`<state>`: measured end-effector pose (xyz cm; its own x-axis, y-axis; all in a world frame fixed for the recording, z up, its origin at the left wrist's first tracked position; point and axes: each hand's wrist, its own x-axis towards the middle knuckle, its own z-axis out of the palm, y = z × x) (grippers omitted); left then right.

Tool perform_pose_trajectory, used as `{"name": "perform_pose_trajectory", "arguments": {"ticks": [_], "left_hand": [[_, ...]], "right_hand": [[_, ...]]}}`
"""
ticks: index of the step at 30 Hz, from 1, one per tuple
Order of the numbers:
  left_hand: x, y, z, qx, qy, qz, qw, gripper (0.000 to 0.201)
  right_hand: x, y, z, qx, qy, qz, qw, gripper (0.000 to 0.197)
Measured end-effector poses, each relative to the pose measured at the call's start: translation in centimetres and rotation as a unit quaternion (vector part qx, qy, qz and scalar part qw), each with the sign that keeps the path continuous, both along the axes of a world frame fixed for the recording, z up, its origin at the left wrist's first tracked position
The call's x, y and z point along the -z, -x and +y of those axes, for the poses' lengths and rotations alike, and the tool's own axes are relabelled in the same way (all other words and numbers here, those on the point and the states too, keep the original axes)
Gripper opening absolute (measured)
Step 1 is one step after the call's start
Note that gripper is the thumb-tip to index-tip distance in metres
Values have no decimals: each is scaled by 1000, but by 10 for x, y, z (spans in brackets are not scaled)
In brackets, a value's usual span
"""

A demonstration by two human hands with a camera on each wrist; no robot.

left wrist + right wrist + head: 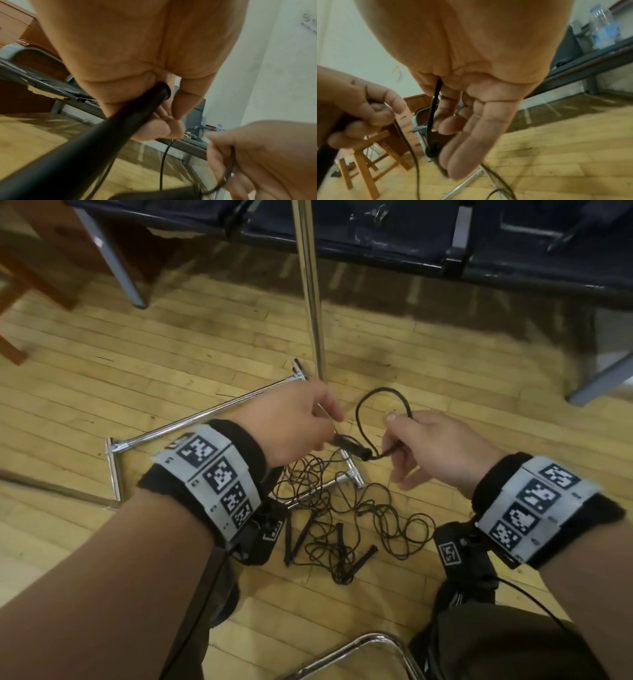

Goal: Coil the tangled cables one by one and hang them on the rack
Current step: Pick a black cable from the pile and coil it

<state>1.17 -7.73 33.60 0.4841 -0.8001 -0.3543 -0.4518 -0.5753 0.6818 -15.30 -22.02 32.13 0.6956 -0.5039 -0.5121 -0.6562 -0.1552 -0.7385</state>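
A thin black cable [360, 405] arches in a loop between my hands above the wooden floor. My left hand [330, 422] grips its thick black end piece [346, 442]; the left wrist view shows the fingers curled round this end piece [130, 117]. My right hand [394, 436] pinches the cable just right of the loop, and the cable [433, 115] runs down between thumb and fingers. Below the hands, a tangle of black cables [342, 515] lies on the floor over the chrome rack's base [205, 419]. The rack's pole [311, 285] rises behind the hands.
A dark bench [376, 241] crosses the back, with grey legs [599, 385] on the floor. A wooden stool [20, 285] stands at far left. A chrome chair frame [359, 648] is near my knees.
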Motion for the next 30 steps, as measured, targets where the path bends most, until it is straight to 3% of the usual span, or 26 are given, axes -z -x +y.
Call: {"name": "perform_pose_trajectory", "arguments": {"ticks": [6, 13, 15, 18, 20, 22, 24, 27, 30], "left_hand": [[-1, 22, -10, 132, 0, -17, 991, 42], [0, 44, -27, 90, 74, 25, 993, 22], [1, 44, -30, 74, 75, 38, 994, 20], [-1, 42, -32, 56, 61, 64, 994, 35], [-1, 41, -30, 70, 47, 59, 995, 41], [-1, 42, -28, 112, 35, 49, 992, 45], [-1, 43, -25, 155, 26, 52, 986, 44], [-2, 43, -25, 180, 36, 68, 981, 31], [-5, 40, -21, 175, 87, 136, 971, 24]], "right_hand": [[-18, 0, -6, 96, -163, -150, 970, 49], [-21, 6, -20, 113, -321, -214, 916, 39], [-16, 8, -24, 129, -277, -202, 931, 35], [-4, 11, -28, 144, -81, -104, 981, 37], [2, 15, -31, 146, 52, -38, 987, 50], [-1, 18, -33, 83, 130, -46, 987, 69], [-5, 18, -29, -51, 101, -65, 991, 85], [-6, 17, -17, -229, 74, -22, 970, 101], [-4, 11, -9, -194, -35, -97, 976, 94]]}}
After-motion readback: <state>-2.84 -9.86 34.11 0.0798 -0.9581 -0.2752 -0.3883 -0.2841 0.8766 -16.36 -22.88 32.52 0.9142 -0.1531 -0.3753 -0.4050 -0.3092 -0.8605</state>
